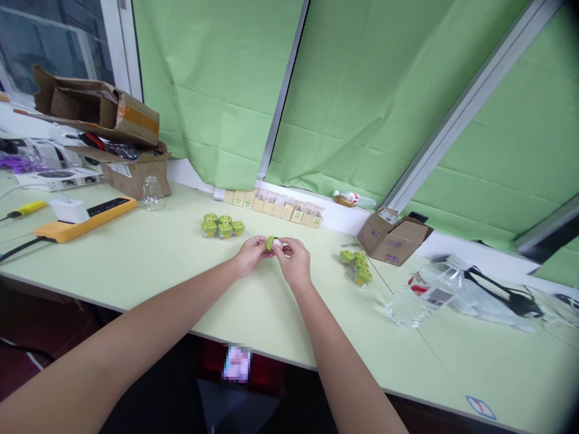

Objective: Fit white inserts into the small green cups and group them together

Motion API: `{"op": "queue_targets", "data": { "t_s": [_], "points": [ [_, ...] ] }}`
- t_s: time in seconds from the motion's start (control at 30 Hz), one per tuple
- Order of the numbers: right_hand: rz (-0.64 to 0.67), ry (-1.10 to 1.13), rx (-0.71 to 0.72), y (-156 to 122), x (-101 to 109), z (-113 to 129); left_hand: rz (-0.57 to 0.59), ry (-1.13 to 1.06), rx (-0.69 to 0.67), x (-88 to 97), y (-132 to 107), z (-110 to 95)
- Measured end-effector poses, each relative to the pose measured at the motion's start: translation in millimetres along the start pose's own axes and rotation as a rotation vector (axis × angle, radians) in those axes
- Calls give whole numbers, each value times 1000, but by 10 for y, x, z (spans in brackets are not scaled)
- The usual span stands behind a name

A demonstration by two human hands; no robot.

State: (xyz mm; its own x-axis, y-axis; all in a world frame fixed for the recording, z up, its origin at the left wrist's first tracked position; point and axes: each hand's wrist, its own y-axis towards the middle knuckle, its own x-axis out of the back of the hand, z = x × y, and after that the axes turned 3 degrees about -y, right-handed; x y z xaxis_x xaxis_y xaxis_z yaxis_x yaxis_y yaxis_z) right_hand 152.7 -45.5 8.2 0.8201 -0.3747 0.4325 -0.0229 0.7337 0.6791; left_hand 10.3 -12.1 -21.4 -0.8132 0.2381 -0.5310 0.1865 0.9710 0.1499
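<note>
Both hands meet above the middle of the table (253, 301). Between them is a small container with a green lid (271, 243), tipped on its side. My left hand (252, 255) is closed around its left part. My right hand (295, 260) pinches a pale, whitish piece (278, 243) at the right side of the container; whether it is part of the container I cannot tell. To the left stands a cluster of similar green-lidded containers (225, 228) with clear bodies. A smaller group of green-lidded containers (360, 269) sits to the right of my right hand.
Small cardboard boxes (287, 211) line the back edge. An open carton (392, 240) and a large plastic bottle (425, 292) stand at right. At left are an orange power strip (85, 220), a clear plastic cup (152, 194) and stacked cardboard boxes (136, 175).
</note>
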Motion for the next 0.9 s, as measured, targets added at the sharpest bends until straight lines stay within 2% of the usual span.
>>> {"op": "queue_targets", "data": {
  "t_s": [0.13, 0.27, 0.5, 0.63, 0.8, 0.9],
  "points": [
    [-21, -41, 58, -25, -34, -8, 16, -13, 10, 9, 16, 7],
    [-65, 14, 12, -36, -54, -6, 3, -49, 21, 9, 22, 7],
    [-18, 226, -270, 39, -19, -40, -34, -103, 64, -30, 13, -39],
    [21, 355, -327, 65, -28, -79, -75, -139, 102, -60, 1, -69],
    [12, 543, -470, 92, -24, -78, -52, -162, 137, -62, 3, -95],
    [27, 522, -541, 99, -2, -93, -89, -164, 134, -57, 11, -111]
  ]
}}
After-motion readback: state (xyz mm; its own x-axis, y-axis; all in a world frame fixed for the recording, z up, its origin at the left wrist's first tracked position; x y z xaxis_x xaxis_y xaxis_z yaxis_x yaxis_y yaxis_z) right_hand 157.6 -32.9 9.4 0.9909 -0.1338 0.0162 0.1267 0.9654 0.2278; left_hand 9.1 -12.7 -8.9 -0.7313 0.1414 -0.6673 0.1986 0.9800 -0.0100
